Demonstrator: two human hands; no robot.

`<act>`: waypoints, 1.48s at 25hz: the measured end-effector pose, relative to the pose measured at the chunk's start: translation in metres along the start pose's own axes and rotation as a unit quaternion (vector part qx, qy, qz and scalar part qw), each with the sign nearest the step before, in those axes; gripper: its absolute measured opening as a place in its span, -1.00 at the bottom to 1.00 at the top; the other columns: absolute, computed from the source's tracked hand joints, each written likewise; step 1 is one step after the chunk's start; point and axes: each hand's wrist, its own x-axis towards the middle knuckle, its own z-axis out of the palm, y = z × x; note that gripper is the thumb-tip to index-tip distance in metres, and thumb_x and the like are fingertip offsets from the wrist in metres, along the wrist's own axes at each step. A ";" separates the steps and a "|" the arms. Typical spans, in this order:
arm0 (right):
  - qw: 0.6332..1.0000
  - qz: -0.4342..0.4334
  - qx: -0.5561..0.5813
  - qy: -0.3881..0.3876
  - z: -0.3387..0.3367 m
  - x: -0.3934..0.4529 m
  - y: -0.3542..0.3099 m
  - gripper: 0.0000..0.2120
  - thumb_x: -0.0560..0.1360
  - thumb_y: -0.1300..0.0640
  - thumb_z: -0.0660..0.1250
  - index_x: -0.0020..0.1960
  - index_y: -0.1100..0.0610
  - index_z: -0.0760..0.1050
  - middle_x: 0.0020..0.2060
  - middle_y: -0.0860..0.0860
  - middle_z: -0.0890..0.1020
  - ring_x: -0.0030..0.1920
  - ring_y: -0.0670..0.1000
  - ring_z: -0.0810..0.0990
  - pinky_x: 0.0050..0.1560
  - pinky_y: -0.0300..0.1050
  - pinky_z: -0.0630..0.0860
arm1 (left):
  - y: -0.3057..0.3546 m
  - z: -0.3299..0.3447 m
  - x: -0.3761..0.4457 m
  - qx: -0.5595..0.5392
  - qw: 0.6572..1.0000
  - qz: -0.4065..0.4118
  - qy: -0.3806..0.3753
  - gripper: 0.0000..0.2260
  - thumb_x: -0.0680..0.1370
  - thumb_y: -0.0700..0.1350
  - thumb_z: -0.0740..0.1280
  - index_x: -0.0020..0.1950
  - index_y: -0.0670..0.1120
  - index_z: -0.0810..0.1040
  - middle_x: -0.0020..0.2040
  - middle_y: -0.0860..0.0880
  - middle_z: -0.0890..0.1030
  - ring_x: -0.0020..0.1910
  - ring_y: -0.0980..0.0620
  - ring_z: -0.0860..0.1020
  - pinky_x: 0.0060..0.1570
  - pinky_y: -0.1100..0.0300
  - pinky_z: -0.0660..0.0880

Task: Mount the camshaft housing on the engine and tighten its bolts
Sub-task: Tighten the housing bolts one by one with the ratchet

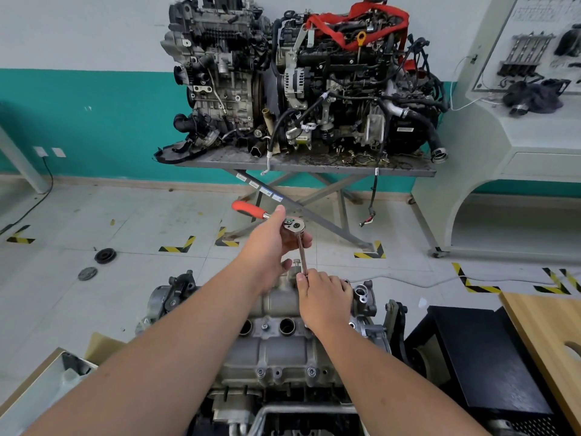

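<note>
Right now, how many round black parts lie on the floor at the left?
2. One ribbed black disc lies on the tiles; a flatter grey-black disc lies just below and left of it. More may be hidden behind the engine or the arms.

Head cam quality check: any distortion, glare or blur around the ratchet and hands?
Head view: wide-angle bend is strong, the floor lines and the cabinet at the right edge curve. Light is even and soft, no hard shadows. Small glare on the ratchet head held in the left hand. The right hand and the housing are sharp; forearms at the bottom look stretched.
</note>
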 end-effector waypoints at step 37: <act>1.000 -0.004 0.005 0.016 -0.003 -0.002 -0.002 -0.39 0.56 -0.22 -0.29 0.08 -0.08 0.51 -0.01 -0.11 0.64 0.08 0.03 0.56 0.18 0.01 0.29 | -0.057 0.000 -0.015 0.133 0.919 0.371 0.015 -0.65 0.66 0.06 0.14 0.44 0.27 0.36 0.16 0.50 0.50 0.23 0.17 0.50 0.28 -0.02 0.48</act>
